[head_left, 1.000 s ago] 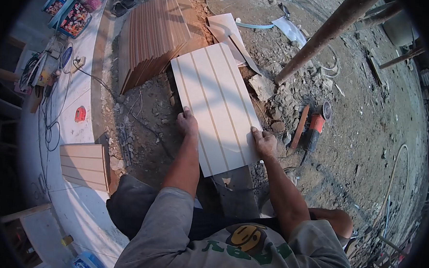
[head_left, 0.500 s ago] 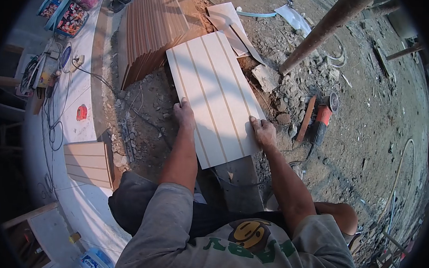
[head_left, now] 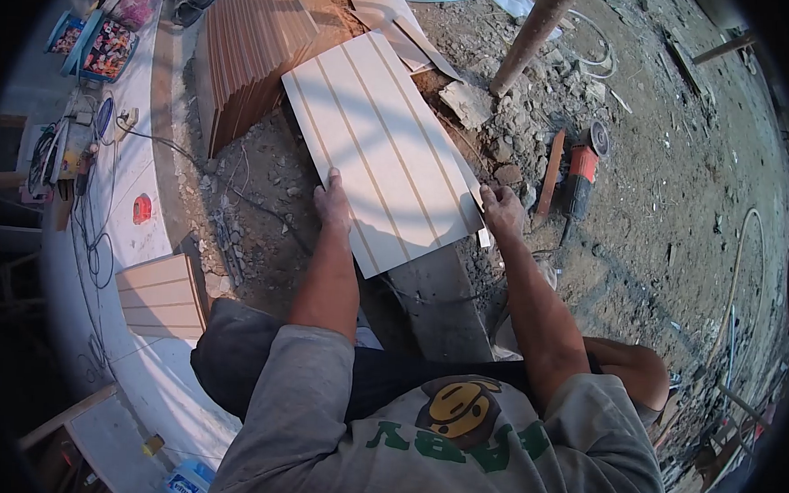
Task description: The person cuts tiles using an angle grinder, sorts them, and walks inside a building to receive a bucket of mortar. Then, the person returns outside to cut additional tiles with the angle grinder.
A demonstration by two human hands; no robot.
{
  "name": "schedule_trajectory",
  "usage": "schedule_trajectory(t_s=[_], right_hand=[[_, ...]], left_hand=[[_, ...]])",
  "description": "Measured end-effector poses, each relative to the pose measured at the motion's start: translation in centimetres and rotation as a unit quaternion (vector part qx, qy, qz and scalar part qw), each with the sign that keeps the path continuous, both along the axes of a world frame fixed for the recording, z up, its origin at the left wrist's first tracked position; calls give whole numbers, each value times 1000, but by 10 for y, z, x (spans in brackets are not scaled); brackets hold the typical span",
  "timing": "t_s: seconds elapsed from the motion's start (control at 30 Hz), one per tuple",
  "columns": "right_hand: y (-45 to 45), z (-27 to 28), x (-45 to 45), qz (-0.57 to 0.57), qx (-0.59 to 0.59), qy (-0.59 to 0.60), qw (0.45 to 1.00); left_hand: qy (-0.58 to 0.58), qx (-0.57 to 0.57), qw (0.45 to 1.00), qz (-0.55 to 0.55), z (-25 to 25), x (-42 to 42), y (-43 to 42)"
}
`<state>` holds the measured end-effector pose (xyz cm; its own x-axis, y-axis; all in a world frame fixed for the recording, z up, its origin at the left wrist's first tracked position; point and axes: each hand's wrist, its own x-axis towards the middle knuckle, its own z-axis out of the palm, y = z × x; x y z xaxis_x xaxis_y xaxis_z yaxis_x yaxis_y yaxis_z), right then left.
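Observation:
A cream tile (head_left: 382, 148) with several brown stripes lies slanted in front of me, its near end over a grey slab (head_left: 437, 289). My left hand (head_left: 332, 206) grips its left edge, thumb on top and the other fingers hidden beneath. At the right edge, close to the near corner, my right hand (head_left: 503, 215) is closed with thumb and fingers pinched together. Just below that hand a small white piece (head_left: 484, 239) shows; whether it belongs to the tile I cannot tell. An angle grinder (head_left: 582, 172) rests on the dirt to the right.
Beyond the tile's upper left stands a stack of tiles (head_left: 253, 56). More striped tiles (head_left: 162, 295) lean at left, near a red tool (head_left: 142, 208). A brown strip (head_left: 551, 170) lies beside the grinder. A pole (head_left: 532, 41) rises from rubble; cables run along the white ledge (head_left: 135, 179).
The right hand has shifted from thumb flat on the tile to a pinch at its edge. The tile and surroundings sit higher and further left in view.

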<state>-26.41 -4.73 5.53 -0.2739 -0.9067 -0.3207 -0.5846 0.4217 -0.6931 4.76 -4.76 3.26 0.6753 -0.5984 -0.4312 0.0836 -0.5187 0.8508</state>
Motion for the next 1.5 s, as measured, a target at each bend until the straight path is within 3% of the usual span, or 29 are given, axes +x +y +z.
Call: schedule_trajectory(t_s=[0.1,0.17,0.3,0.4,0.5,0.6,0.67,0.73,0.77,0.83,0.87,0.97,1.07,1.1,1.13,1.17,1.27,1.4,1.5], right_hand=[[41,-16,-30,-119,111,-147,976],[65,-28,-38,-173,124,-244,946],[79,-40,-39,-122,177,-212,953],[82,-32,-18,40,132,-117,984],[84,-5,14,172,63,-30,983],[75,32,28,203,144,-7,968],[71,17,20,216,143,-50,965],[61,10,-3,252,193,-120,941],[56,11,-17,247,197,-111,942],[45,14,-45,104,232,-35,967],[36,24,-59,39,146,95,984],[-2,17,-109,-100,-11,265,959],[-47,-14,-136,-130,38,291,947],[-59,-18,-136,-139,103,298,939],[-71,-20,-135,-145,166,300,928],[-78,-23,-136,-144,159,279,936],[-75,-27,-153,-168,155,244,943],[-67,-51,-210,-165,114,121,972],[-64,-46,-221,-177,69,49,980]], left_hand=[[35,10,999,-27,-7,-1,14],[-70,81,994,-6,-10,-4,19],[-59,83,994,-35,0,-8,34],[-48,107,989,-88,-12,3,30],[16,74,996,-45,-10,-7,34],[-50,105,993,-1,-5,-10,31],[-50,82,995,-26,-10,-6,35],[96,-31,995,-20,-2,-10,44],[135,-57,989,-26,4,-13,47],[156,-44,987,-21,17,-22,50],[163,-31,986,-11,20,-18,56],[129,-52,990,-2,-2,-16,67],[61,-4,998,-5,-5,-18,68],[46,-12,999,-2,3,-27,67],[-97,55,994,-6,13,-35,69],[-239,121,963,-7,24,-38,71],[-330,58,942,-18,20,-25,82],[-332,55,941,27,51,-29,83],[-357,-28,933,-32,84,-38,84]])
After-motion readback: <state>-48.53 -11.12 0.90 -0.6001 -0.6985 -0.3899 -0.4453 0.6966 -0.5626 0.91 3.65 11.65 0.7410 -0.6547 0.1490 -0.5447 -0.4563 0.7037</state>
